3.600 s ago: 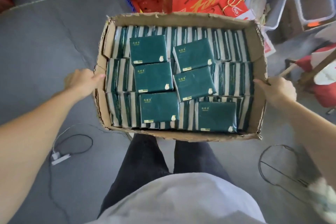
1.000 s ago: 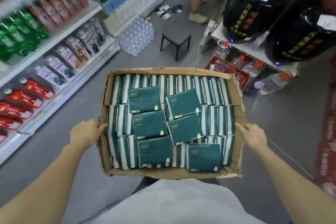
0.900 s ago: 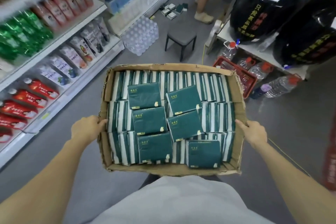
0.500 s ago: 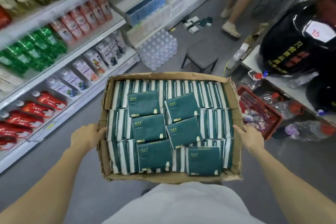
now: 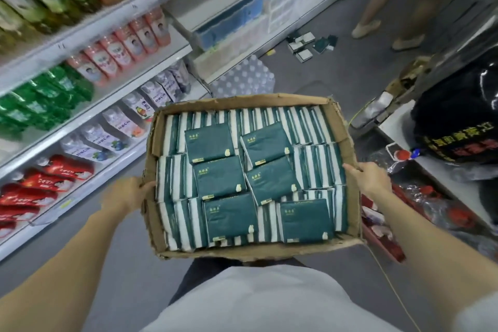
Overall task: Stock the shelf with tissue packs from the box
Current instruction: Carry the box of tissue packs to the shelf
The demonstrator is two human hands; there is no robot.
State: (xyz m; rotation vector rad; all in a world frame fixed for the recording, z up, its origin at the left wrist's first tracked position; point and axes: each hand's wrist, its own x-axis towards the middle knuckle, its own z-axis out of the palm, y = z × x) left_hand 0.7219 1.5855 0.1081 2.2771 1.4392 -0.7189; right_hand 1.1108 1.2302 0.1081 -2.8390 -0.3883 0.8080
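Head view: cardboard box (image 5: 250, 250) held at waist height in shop aisle, over grey floor (image 5: 323, 78). Box crammed with dark green tissue packs (image 5: 229, 219), rows stood on edge, six lying flat on top. Left hand (image 5: 126, 192) grips left wall, thumb hooked over rim, other fingers hidden, can't tell. Right hand (image 5: 373, 178) grips right wall, thumb on rim, fingers curled down outside. Shelf (image 5: 89, 28) at left holds drink pouches (image 5: 116, 51). Few loose packs (image 5: 304, 45) on floor further up, near someone's legs (image 5: 382, 0).

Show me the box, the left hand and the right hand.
box (image 5: 256, 250): head view, near cardboard wall.
left hand (image 5: 126, 194): head view, back of hand.
right hand (image 5: 373, 179): head view, back of hand.
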